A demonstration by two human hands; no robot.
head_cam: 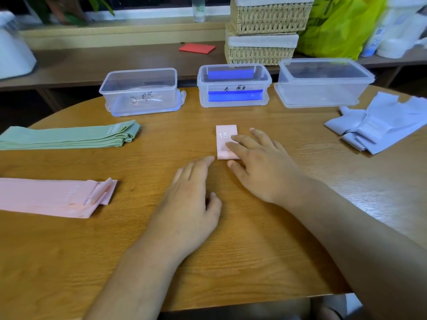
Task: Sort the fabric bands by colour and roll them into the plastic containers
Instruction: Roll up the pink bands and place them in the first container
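A pink band (224, 139), folded small and printed with "15", lies in the middle of the wooden table (231, 250). My right hand (258, 167) rests flat on it, fingers straight. My left hand (191, 204) lies open on the table just left of it, fingertips near its lower edge. A stack of pink bands (53, 197) lies at the left, and green bands (69, 136) behind it. Pale blue bands (379, 125) are heaped at the right. Three clear plastic containers stand at the back: left (141, 91), middle (233, 85), right (323, 82).
Blue clips show on the middle container. Behind the table runs a low shelf (92, 63) with stacked wicker baskets (265, 31), a red card (196, 47), a yellow-green bag (335, 24) and a white appliance (13, 47). The table's front edge curves near my arms.
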